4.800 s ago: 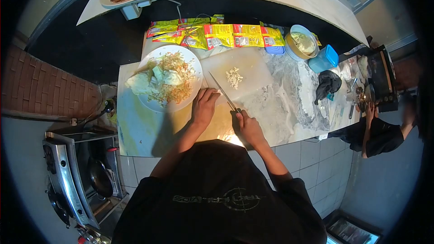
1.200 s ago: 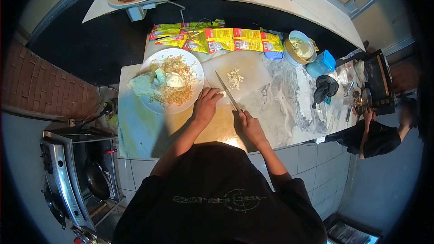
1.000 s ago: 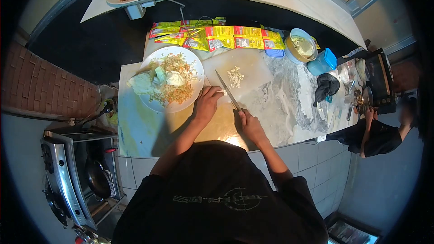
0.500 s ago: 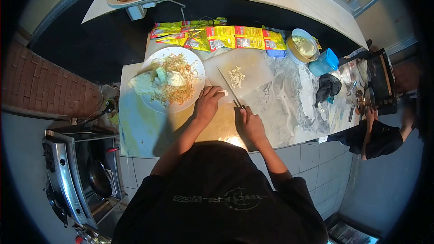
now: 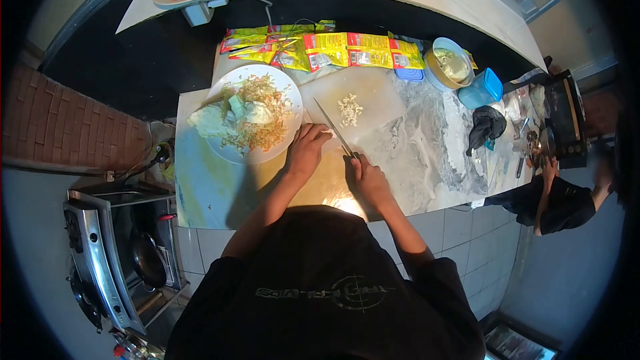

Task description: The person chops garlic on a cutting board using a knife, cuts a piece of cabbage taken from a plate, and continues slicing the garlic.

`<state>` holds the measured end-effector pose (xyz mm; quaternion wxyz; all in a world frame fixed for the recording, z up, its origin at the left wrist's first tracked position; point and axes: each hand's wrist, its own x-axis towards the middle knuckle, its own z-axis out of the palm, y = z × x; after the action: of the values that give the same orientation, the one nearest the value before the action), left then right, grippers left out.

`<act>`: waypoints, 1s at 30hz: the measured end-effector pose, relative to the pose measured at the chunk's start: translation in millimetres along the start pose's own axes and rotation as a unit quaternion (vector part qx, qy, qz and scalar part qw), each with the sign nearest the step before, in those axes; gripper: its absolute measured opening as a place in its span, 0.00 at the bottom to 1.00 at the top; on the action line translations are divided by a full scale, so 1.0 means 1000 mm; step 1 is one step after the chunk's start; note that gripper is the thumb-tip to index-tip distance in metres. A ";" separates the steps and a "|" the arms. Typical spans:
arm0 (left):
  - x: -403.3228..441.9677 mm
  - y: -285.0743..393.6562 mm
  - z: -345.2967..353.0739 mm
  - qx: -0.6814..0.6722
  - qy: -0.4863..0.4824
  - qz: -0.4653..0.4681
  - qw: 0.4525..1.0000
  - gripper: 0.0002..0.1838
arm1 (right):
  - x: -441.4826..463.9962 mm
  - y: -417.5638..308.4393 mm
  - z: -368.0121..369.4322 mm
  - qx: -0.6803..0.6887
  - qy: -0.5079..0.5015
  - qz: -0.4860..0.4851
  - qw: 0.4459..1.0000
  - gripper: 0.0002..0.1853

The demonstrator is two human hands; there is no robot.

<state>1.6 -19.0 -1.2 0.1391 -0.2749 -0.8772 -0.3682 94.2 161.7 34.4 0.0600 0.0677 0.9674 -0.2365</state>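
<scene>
My right hand (image 5: pixel 371 179) is wrapped round the handle of a knife (image 5: pixel 332 125), whose blade slants up and left over a white cutting board (image 5: pixel 382 93). Beside the blade, my left hand (image 5: pixel 308 150) has its fingers curled on a small pale piece (image 5: pixel 327 132), mostly covered, perhaps garlic. Chopped pale bits (image 5: pixel 349 110) lie in a small heap on the board, right of the blade. Just left of my left hand is a large white plate (image 5: pixel 233 155) with shredded vegetables (image 5: pixel 263 135) and cabbage pieces (image 5: pixel 212 122).
Yellow-red sachets (image 5: pixel 370 51) line the back of the counter. At right stand a bowl (image 5: pixel 451 68), a blue container (image 5: pixel 481 89) and a black cloth (image 5: pixel 486 128). A co-worker (image 5: pixel 557 203) is at the far right. A stove (image 5: pixel 100 260) stands lower left.
Both hands stay in nearly the same place, with the knife blade tilted very slightly further left. The whole view has shifted a little.
</scene>
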 end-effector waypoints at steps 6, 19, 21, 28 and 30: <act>0.003 0.000 -0.001 0.009 0.000 0.002 1.000 0.11 | 0.003 -0.020 0.003 -0.086 0.017 0.031 0.996 0.22; 0.006 0.002 -0.002 -0.033 0.021 -0.026 0.999 0.07 | -0.001 -0.007 0.000 0.051 0.012 0.048 0.997 0.23; 0.006 0.003 -0.001 -0.034 0.029 -0.028 0.999 0.07 | -0.002 -0.007 0.001 0.069 0.005 0.038 0.997 0.23; 0.005 0.004 -0.001 -0.027 0.032 -0.029 0.999 0.07 | -0.003 -0.012 0.005 0.070 -0.018 0.062 0.995 0.23; 0.005 0.004 -0.002 -0.025 0.029 -0.027 0.999 0.07 | -0.003 -0.013 0.008 0.071 -0.020 0.068 0.995 0.23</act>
<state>0.1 -16.3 4.0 0.1472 -0.2437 -0.8706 -0.4012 95.8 146.2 33.9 0.0905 0.1321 0.9400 -0.3014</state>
